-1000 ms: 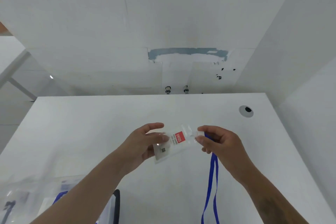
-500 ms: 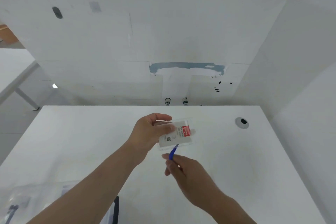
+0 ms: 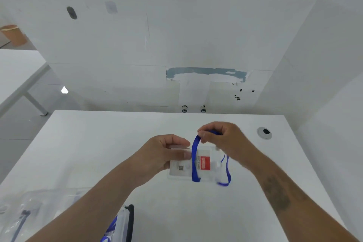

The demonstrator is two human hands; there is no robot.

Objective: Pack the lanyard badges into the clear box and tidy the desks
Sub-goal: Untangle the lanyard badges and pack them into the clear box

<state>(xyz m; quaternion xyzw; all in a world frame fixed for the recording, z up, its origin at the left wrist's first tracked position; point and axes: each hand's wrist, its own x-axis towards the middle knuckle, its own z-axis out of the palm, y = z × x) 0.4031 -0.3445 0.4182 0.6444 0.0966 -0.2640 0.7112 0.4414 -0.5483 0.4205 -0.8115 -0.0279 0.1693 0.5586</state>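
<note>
Above the worktop (image 3: 82,153), your left hand (image 3: 157,155) pinches the badge holder (image 3: 193,165); right hand (image 3: 224,139) pinches the blue lanyard (image 3: 195,155) looped across it.

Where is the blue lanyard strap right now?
In the head view, centre: the blue lanyard strap loops across the badge held by the left hand, its top pinched by the right hand above the desk.

White desk (image 3: 82,155), clear box (image 3: 39,208) on it

A clear, glossy plastic sleeve (image 3: 188,163) was seen round the badge, with a blue woven-cloth lanyard (image 3: 195,160). The desk (image 3: 98,153) was smooth, matt white; the box (image 3: 119,224) clear plastic.
</note>
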